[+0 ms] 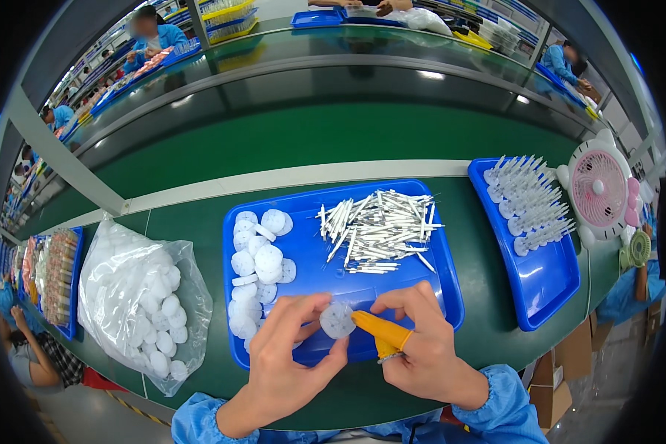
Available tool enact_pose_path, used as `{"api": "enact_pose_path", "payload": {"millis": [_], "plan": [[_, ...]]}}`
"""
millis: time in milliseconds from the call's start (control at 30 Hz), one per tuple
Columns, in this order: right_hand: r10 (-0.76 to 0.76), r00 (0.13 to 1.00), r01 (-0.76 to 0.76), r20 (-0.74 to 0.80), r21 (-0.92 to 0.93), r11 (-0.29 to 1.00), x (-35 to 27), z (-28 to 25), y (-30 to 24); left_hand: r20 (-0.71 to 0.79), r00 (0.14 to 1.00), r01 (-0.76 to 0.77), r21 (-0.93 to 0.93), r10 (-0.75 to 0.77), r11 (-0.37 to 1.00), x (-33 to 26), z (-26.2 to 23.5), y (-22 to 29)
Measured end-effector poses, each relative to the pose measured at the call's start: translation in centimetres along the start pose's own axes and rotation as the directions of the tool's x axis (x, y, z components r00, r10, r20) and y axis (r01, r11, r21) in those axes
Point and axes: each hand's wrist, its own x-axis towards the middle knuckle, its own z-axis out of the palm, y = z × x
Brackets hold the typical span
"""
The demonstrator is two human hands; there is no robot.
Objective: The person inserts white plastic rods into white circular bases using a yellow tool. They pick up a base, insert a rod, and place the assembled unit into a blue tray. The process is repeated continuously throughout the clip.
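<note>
A round, translucent white plastic disc (336,321) with small holes is held up over the near edge of a blue tray (314,255). My left hand (288,359) grips it between thumb and fingertips. From the other side my right hand (425,344) closes in, its yellow-covered fingertip pressed to the disc's right edge; anything small between those fingers is hidden. Inside the tray, similar discs (268,259) lie heaped along the left. A pile of thin white sticks with fine wire ends (383,229) fills the tray's far right part.
Left of the tray lies a clear bag (115,277) full of white discs. At right, another blue tray (547,288) holds rows of discs with upright sticks (529,203). Beside it stand a pink and white fan (599,185) and a small green fan (635,249). Other people work beyond.
</note>
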Motion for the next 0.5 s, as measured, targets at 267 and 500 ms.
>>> {"api": "enact_pose_path", "payload": {"millis": [267, 500], "plan": [[0.006, 1.0, -0.006, 0.002, 0.012, 1.0, 0.33, 0.03, -0.41, 0.064, 0.998, -0.023, 0.059, 0.019, 0.998, -0.16, -0.21, 0.04], [-0.026, 0.998, 0.025, 0.06, 0.024, 0.999, 0.3, 0.2, -0.18, 0.117, 0.992, -0.054, 0.082, 0.044, 0.995, -0.04, -0.09, 0.92]]}}
